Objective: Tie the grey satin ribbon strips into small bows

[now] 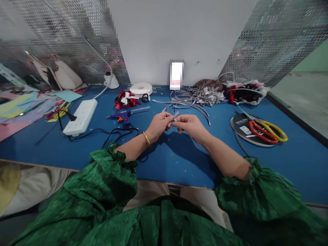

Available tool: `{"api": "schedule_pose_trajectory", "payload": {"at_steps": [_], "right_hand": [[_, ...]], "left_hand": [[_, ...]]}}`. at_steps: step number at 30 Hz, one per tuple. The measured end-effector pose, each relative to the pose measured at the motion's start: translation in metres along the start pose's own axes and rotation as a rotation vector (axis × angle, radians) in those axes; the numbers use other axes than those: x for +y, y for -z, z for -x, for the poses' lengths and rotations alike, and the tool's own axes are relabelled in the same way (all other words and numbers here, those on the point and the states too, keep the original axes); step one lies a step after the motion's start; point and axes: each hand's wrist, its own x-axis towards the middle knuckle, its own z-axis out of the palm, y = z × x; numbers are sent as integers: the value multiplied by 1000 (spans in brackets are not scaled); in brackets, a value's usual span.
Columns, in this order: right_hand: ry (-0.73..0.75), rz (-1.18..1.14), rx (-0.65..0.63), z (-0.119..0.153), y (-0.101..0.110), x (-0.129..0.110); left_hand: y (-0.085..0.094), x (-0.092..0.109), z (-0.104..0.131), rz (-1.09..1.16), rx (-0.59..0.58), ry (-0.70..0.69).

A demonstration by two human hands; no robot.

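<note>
A short piece of grey ribbon [176, 115] is pinched between my two hands above the middle of the blue table [176, 164]. My left hand [159, 125], with a gold bangle at its wrist, closes on the ribbon from the left. From the right, the fingertips of my right hand [190, 125] meet the left ones and grip the same piece. The fingers hide most of its shape. Just beyond lie loose lengths of grey ribbon [183, 99] and a pile of grey ribbon pieces [208, 96].
Left of my hands lie a blue glue gun [123, 117], red and black bows [125, 99] and a white power strip [80, 117]. Red-and-yellow-handled scissors [265, 131] rest on a black ribbon spool [239, 124] at right. A lit phone [176, 75] leans on the back panel.
</note>
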Motion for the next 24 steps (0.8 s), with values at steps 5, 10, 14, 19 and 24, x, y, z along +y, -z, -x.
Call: {"api": "schedule_pose_trajectory", "payload": {"at_steps": [5, 10, 14, 19, 24], "right_hand": [[-26, -130, 24, 0, 1, 1], [-28, -52, -90, -1, 4, 2], [32, 170, -145, -1, 5, -1], [54, -106, -164, 2, -1, -1], [-16, -489, -167, 4, -14, 4]], "left_hand": [[-1, 0, 1, 22, -59, -5], [-2, 0, 1, 9, -37, 3], [-4, -3, 3, 63, -48, 15], [-7, -3, 5, 388, -149, 85], [-8, -2, 5, 598, -191, 190]]}}
